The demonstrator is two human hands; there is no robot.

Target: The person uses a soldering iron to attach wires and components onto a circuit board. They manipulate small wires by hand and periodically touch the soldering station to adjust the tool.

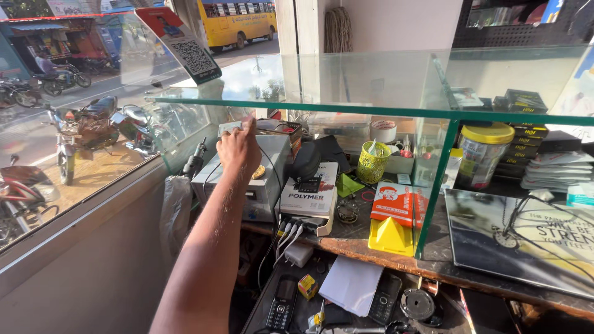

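Roadside repair stall w/ glass counter above a cluttered tabletop point(371, 253). Left hand point(238, 148) reaches fwd, fingers closed on a small pale flat object point(229, 127), thin and rectangular, held just over the grey box-shaped machine point(247, 185). Right hand not visible. White box point(309, 195) beside machine; phones point(281, 303) lower down.

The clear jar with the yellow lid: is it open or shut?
Shut. The clear jar stands upright on the shelf with its yellow lid seated flat on top.
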